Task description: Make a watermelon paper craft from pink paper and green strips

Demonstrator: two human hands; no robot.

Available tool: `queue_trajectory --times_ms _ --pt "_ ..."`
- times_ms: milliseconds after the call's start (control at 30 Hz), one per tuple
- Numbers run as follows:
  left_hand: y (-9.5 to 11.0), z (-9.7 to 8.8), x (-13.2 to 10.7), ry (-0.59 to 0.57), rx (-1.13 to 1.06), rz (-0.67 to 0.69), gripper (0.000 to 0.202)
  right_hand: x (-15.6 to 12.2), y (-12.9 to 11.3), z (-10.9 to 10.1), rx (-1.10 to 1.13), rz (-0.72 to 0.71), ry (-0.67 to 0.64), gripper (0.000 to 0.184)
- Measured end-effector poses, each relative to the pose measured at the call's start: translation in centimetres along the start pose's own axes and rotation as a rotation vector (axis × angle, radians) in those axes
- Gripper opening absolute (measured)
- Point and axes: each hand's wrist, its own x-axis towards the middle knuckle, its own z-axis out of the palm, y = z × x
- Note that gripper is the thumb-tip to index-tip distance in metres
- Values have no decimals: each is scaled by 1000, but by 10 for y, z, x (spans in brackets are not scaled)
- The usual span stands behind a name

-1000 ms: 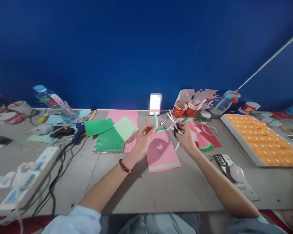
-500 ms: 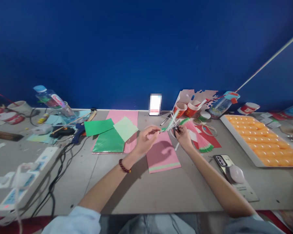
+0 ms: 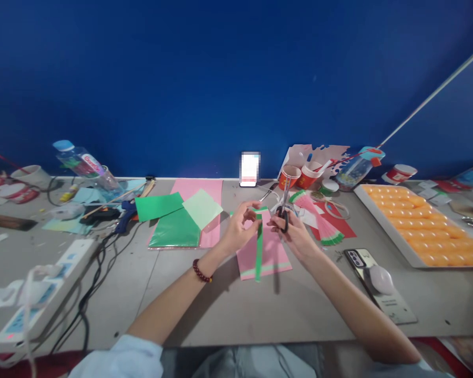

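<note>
My left hand (image 3: 239, 230) pinches a narrow green paper strip (image 3: 259, 251), which hangs down toward me. In my right hand (image 3: 299, 237) is a pair of dark-handled scissors (image 3: 285, 216), blades pointing away toward the cups. The fingers of both hands are close together but apart. Beneath them lies a pink sheet (image 3: 274, 254) with a pale green band along its near edge. Right of the scissors rests a pink pleated paper fan (image 3: 321, 223) with green ends, on red paper (image 3: 345, 223).
Green sheets (image 3: 175, 231) and a pale green square (image 3: 202, 208) lie at left. Farther left are a glue gun (image 3: 126, 215), cables and a power strip (image 3: 49, 289). Red cups (image 3: 289, 176) stand behind. At right are a phone (image 3: 360, 262) and an orange-filled tray (image 3: 425, 226).
The green strip now hangs down from my left hand over the pink sheet. My right hand has come slightly nearer with the scissors, whose blades now point away and up.
</note>
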Motion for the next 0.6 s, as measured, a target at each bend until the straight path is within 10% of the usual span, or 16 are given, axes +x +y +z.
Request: queue_trajectory --times_ms 600 --pt "-5 7 1 168 -389 -398 39 -19 35 8 39 13 -138 48"
